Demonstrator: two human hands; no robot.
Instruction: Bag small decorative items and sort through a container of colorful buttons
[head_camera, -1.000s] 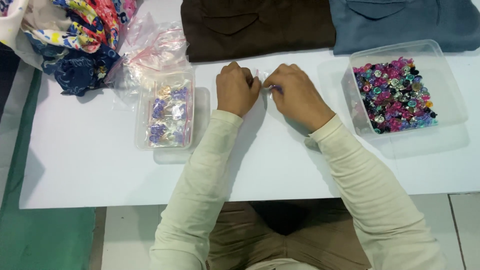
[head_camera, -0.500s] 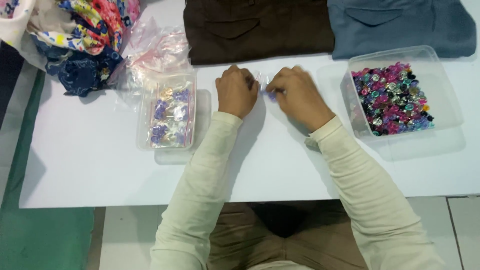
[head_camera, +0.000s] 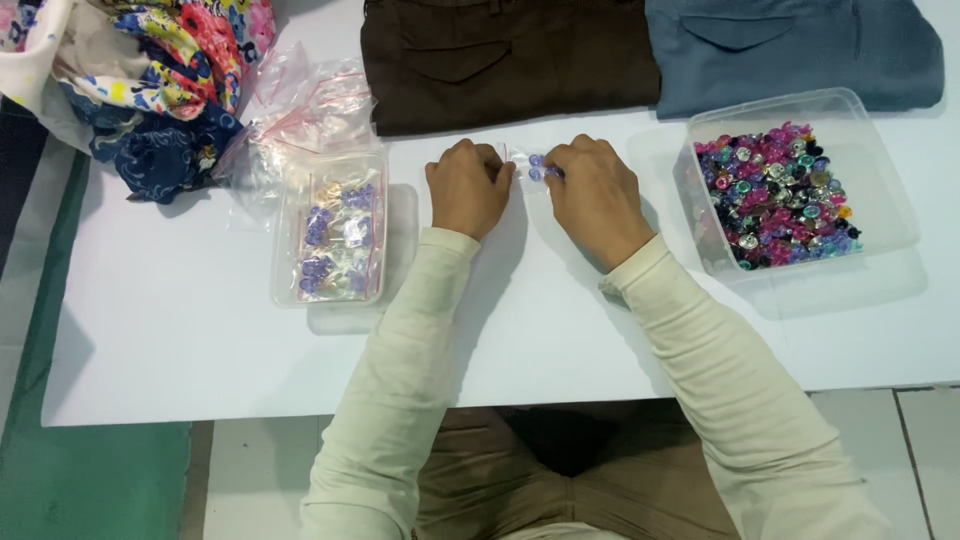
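A small clear bag (head_camera: 520, 160) with a few purple beads (head_camera: 537, 167) is pinched between both hands near the 12 o'clock edge of the white worktop (head_camera: 180, 350). The left hand (head_camera: 468, 187) is closed on the bag's left edge, the right hand (head_camera: 597, 192) on its right edge at the beads; the bag lies at the fingertips, between the two grips. A spill is judged possible: were either pinch loosened while the bag's mouth is open, the beads could roll across the worktop. A clear tub of mixed coloured beads (head_camera: 775, 195) stands at 3 o'clock of the hands, and a tub of filled bags (head_camera: 333, 230) at 9 o'clock. Folded brown trousers (head_camera: 505, 55) lie at 12 o'clock.
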